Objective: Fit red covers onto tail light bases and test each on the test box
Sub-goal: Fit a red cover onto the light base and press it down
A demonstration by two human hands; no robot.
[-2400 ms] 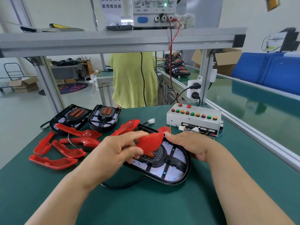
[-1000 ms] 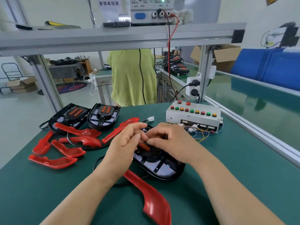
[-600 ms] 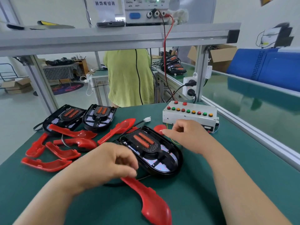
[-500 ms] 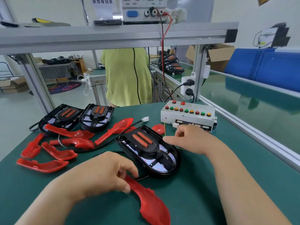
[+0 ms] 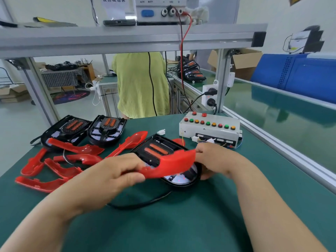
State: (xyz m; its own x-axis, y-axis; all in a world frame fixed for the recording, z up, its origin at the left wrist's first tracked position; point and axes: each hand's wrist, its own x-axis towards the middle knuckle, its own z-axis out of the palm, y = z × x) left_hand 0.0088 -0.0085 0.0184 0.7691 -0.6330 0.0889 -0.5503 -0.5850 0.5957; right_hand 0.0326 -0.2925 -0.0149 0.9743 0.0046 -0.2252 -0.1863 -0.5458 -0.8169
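The left hand's (image 5: 112, 175) fingers (image 5: 135, 177) are curled round the narrow end of a red cover (image 5: 171, 163), thumb on top, gripping it. The right hand's (image 5: 218, 160) fingers (image 5: 199, 151) are bent and pinch the cover's broad end. Its thumb sits lower, by the base's rim, and I cannot tell whether it also steadies that rim.

Between the two hands the cover hangs just above the tail light base (image 5: 156, 146). The cover's long axis runs from 8 o'clock to 2 o'clock, crosswise to the base, whose length runs from 11 to 5. So the seat lies straight below both grips, slightly toward 12 o'clock, and neither hand is nearer.

The cover is glossy red, curved, and widens like a spoon. The base is black with two orange strips and lies on the green desk (image 5: 181, 224). The test box (image 5: 209, 129) stands at 1 o'clock and the spare covers (image 5: 60, 170) at 9.
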